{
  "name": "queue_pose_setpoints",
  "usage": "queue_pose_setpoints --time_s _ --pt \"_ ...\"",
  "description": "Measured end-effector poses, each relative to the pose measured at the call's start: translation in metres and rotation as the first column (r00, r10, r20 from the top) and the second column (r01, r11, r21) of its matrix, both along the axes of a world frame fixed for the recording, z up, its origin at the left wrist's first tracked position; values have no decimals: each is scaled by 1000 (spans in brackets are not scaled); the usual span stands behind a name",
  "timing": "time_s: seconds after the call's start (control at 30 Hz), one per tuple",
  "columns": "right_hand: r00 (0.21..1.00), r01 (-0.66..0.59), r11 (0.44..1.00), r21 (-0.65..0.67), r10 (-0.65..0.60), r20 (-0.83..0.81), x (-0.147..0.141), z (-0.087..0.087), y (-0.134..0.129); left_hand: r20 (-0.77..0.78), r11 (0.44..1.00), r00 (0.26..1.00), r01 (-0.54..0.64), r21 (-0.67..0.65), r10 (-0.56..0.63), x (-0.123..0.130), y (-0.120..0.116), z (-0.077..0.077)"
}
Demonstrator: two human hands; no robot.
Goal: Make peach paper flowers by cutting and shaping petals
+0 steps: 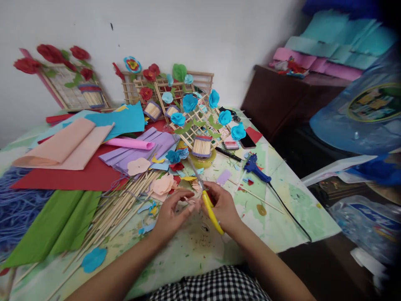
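My right hand [227, 211] grips a pair of scissors [210, 209] by the yellow handles, with the metal blades pointing up and away from me. My left hand [172, 217] is closed beside it, its fingertips pinching a small pale pink piece of paper [191, 201] that is partly hidden by the fingers. Just beyond my left hand lie peach paper petals [163, 184], with a bundle of thin wooden sticks [122, 209] to their left. Blue paper flowers [177, 155] and coloured scraps sit ahead of the scissors.
A stick trellis with blue paper flowers [190, 103] stands ahead on a yellow roll [203, 162]. Purple [153, 144], green [53, 221] and red sheets [69, 179] cover the left. A blue glue gun [257, 169] with its cord lies right, near a phone [247, 141] and black pen [228, 154].
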State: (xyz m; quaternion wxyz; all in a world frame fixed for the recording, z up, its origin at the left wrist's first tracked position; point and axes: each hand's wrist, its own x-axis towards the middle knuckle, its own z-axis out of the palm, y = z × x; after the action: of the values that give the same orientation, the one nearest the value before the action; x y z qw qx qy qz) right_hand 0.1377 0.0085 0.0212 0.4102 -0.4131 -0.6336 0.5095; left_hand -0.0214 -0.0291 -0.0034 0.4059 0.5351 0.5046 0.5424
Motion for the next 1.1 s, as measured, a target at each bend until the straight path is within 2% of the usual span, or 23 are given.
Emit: queue_pose_setpoints --time_s 0.07,0.17,0.27,0.4,0.63,0.73,0.87,1.0,1.1 --pt "998 -61 998 -1 61 24 -1 -2 -1 -71 999 996 47 -11 -48 0 0 1" --pt "998 -59 998 -2 59 37 -1 -4 0 -96 995 992 69 -73 -76 3 -1 3" --pt "999 -31 1000 0 31 20 -3 -5 4 39 986 996 91 -139 -86 6 0 3" --pt "998 22 998 -59 -25 -56 -7 -6 9 235 962 968 143 -230 -88 7 2 1" --pt "992 96 992 -83 -103 -78 -7 -5 8 315 922 941 228 -313 -125 7 3 -2" --pt "992 62 992 -109 -73 -101 -5 -10 7 339 923 938 195 -333 -76 8 4 -2" --pt "992 48 995 -87 -57 -109 -4 -20 6 417 913 907 123 -389 55 8 5 -4" --pt "991 60 988 -145 -76 -107 -4 -19 5 526 889 843 147 -433 116 8 4 -4" --pt "987 39 976 -216 -72 -146 -4 -16 5 549 881 826 160 -446 129 9 3 -2"
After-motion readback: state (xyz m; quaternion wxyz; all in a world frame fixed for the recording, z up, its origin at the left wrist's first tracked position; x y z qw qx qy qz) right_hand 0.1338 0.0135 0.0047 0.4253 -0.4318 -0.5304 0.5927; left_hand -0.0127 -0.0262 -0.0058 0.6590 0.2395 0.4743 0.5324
